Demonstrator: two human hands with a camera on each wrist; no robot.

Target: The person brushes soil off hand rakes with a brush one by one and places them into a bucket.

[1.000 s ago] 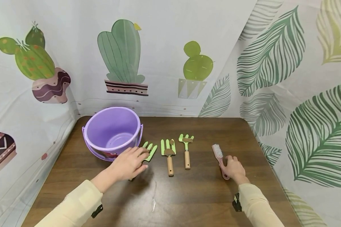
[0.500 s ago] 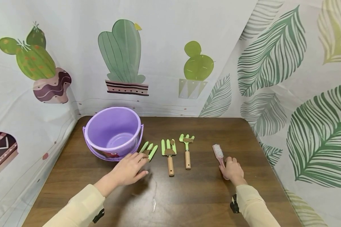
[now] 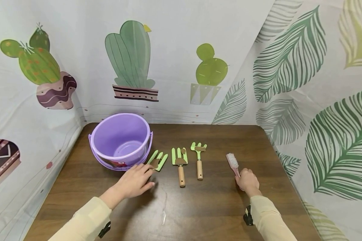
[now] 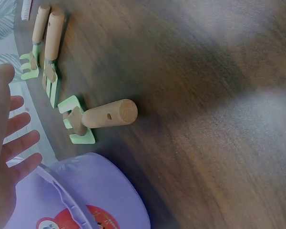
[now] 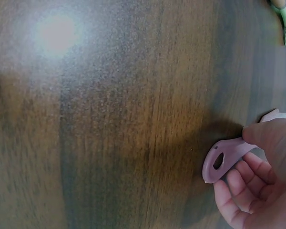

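Some of the pink brush hides behind the right hand.

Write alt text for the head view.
A person's right hand grips a white-bristled pink brush at a wood-grain table. The left hand partly hides a green garden fork beside a purple bucket; a second fork and a hand rake lie mid-table.

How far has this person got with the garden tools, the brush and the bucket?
Already done: little that shows; nothing is visible inside the bucket. In hand: only the brush, pinched in the right hand; the left hand, fingers loose, is near the left fork without gripping it. Remaining, I'd guess: that fork, the middle fork and the rake, lying on the table outside the bucket.
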